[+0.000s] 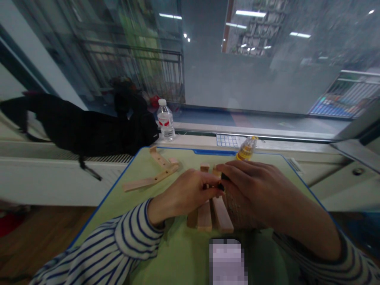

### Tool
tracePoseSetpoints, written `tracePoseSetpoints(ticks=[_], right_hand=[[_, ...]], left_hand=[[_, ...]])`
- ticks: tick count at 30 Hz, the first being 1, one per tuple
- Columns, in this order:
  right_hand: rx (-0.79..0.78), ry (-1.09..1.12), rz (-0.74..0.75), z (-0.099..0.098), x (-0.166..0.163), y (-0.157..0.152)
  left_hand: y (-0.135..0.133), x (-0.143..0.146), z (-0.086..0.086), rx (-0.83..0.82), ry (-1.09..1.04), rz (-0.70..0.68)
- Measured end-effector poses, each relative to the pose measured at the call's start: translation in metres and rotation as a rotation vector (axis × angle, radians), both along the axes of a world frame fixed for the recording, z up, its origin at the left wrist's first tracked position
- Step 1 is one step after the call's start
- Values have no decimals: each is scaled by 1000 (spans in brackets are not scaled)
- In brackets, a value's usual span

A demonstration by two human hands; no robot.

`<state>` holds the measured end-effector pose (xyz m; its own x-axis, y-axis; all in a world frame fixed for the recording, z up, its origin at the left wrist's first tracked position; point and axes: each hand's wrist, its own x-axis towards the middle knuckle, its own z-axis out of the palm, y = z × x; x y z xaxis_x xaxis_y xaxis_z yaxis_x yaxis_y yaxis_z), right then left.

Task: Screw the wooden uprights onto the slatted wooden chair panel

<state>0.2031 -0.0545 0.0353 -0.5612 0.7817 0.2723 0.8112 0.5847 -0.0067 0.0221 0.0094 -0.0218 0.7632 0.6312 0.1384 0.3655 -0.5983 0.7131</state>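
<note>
1. Hands meet at the centre of the green mat [178, 253], over a group of wooden slats [212, 215] lying side by side and running from 12 to 6 o'clock.
2. The left hand [185, 194] comes in from 8 o'clock, its fingers curled and pinched together on a small dark part [221, 186] at the top of the slats.
3. The right hand [252, 186] comes in from 4 o'clock and lies palm down over the slats; its fingers are bent and pressed on the wood beside that dark part, though whether they grip it I cannot tell.
4. Two short wooden ends [204, 168] stand up just past the fingertips at 12 o'clock.
5. A jointed wooden piece [154, 174] lies apart from the hands at 10 o'clock on the mat.
6. A small yellow bottle [247, 149] stands tilted at 1 o'clock, at the mat's far edge.
7. A clear water bottle [165, 120] stands on the sill at 11 o'clock, beside a black bag [89, 126].
8. Both sleeves are striped blue and white.
</note>
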Motion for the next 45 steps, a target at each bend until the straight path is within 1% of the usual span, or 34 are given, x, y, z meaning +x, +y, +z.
tracePoseSetpoints(ticks=[3, 8, 16, 20, 24, 27, 31, 35, 37, 41, 45], right_hand=[[37, -29, -1, -3, 0, 1], [155, -92, -31, -5, -2, -1], [226, -139, -111, -7, -15, -5], [184, -143, -127, -7, -15, -5], [190, -134, -104, -7, -13, -5], [182, -132, -104, -6, -13, -4], [117, -72, -81, -4, -10, -3], [0, 9, -18, -2, -3, -2], [-28, 22, -3, -2, 0, -2], [-9, 11, -20, -3, 1, 0], [48, -27, -48, -4, 0, 0]], left_hand=[[3, 0, -2, -42, -50, -60], [7, 0, -6, -67, -83, -119], [10, -3, -6, -83, -93, -163], [7, -3, 0, -79, -67, -106], [0, -1, 5, -46, -11, -14], [-3, 1, 7, -12, 13, 42], [-3, 1, 7, 42, 46, 84], [-3, 0, 6, 84, 66, 80], [-2, 0, 5, 88, 67, 61], [-1, 0, 2, 59, 48, 27], [0, 0, -1, 37, 26, 0]])
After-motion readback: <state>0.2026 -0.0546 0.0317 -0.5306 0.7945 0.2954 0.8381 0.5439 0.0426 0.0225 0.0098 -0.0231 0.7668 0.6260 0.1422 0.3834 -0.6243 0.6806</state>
